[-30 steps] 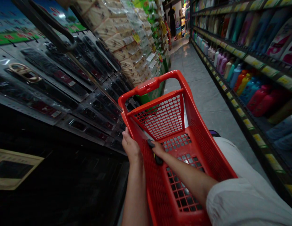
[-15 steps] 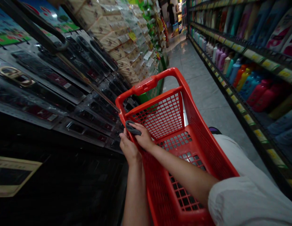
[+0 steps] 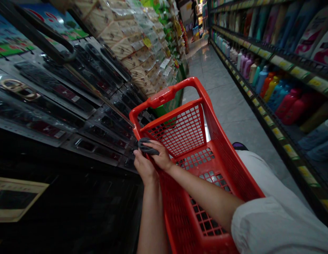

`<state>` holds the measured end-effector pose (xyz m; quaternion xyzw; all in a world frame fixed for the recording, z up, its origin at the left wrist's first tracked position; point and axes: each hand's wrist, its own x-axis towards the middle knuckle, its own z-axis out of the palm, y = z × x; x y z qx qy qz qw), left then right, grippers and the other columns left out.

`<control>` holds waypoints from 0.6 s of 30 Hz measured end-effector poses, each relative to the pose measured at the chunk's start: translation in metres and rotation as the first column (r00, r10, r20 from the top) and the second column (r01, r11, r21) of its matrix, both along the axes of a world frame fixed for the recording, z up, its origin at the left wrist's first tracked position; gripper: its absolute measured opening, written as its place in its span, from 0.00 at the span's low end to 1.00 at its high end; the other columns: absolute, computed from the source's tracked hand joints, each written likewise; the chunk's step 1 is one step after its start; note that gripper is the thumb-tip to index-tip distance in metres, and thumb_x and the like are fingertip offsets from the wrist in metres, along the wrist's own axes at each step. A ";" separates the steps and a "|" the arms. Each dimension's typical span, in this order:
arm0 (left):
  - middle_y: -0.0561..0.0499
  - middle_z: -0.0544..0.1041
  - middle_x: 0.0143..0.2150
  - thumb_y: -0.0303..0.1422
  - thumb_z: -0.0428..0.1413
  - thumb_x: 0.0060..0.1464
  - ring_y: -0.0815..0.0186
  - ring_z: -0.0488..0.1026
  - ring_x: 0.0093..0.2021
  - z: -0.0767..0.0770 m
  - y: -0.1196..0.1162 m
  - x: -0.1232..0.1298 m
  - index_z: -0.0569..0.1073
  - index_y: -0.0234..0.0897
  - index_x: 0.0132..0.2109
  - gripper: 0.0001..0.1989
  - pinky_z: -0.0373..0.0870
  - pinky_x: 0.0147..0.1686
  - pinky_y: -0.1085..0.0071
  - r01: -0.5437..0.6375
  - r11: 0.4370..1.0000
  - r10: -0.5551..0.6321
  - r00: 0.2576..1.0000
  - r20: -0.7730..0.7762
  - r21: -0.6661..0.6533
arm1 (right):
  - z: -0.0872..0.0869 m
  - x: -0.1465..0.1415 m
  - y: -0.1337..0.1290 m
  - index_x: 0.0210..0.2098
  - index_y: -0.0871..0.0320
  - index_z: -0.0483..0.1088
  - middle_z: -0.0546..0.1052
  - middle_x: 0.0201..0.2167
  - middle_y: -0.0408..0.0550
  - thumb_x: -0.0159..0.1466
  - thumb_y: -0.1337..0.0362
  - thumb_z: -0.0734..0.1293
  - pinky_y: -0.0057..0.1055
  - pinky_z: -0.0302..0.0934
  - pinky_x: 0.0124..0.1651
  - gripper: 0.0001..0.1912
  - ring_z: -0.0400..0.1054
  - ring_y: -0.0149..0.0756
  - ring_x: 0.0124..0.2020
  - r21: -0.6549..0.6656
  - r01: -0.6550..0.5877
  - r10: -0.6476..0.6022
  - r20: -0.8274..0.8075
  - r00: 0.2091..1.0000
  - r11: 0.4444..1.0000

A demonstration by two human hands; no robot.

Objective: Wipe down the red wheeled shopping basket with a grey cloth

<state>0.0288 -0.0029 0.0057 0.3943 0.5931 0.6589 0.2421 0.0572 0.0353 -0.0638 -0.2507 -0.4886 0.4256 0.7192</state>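
Note:
A red plastic shopping basket [image 3: 219, 155] with grid walls and a looped handle stands tilted across the middle of the view. My right hand [image 3: 161, 155] reaches over it and is closed on a dark grey cloth [image 3: 149, 147], which it presses against the left rim near the handle end. Just below, my left hand [image 3: 145, 167] is wrapped round the same rim from the outer side. Part of its fingers is hidden behind the rim and the cloth.
Packaged belts [image 3: 55, 88] hang on the left rack, with a metal bar in front. Stacked tan packages [image 3: 119, 46] stand beyond. Shelves of bottles [image 3: 285, 102] line the right side. A grey tiled aisle [image 3: 214, 74] runs ahead, with a person [image 3: 194, 14] at its far end.
The cloth has shifted slightly left and now lies over the rim, where before it was bunched on the inner side. My right hand moved a little with it; my left hand stays on the rim.

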 end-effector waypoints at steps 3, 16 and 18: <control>0.32 0.75 0.58 0.41 0.41 0.69 0.57 0.74 0.58 0.000 -0.001 0.002 0.72 0.22 0.60 0.28 0.68 0.59 0.63 0.005 1.000 -0.004 0.997 0.075 -0.015 | -0.042 -0.003 -0.005 0.48 0.53 0.78 0.78 0.53 0.48 0.58 0.73 0.65 0.37 0.62 0.62 0.21 0.71 0.38 0.55 -0.299 0.060 -0.027 0.112 0.993 0.952; 0.32 0.74 0.60 0.40 0.43 0.68 0.56 0.73 0.59 -0.004 0.001 0.000 0.70 0.21 0.61 0.28 0.67 0.61 0.62 0.000 1.000 0.000 0.997 0.081 -0.005 | -0.074 -0.007 0.026 0.56 0.57 0.73 0.76 0.56 0.48 0.50 0.78 0.60 0.37 0.58 0.65 0.34 0.69 0.36 0.58 -0.222 -0.009 0.053 0.193 0.980 0.975; 0.33 0.74 0.60 0.40 0.43 0.68 0.57 0.73 0.59 -0.004 0.000 0.000 0.71 0.24 0.61 0.27 0.67 0.60 0.62 -0.009 1.000 0.010 0.996 0.092 -0.011 | -0.101 -0.006 0.015 0.54 0.56 0.74 0.78 0.53 0.47 0.49 0.78 0.60 0.39 0.60 0.64 0.34 0.71 0.37 0.56 -0.357 -0.015 0.110 0.247 0.963 0.934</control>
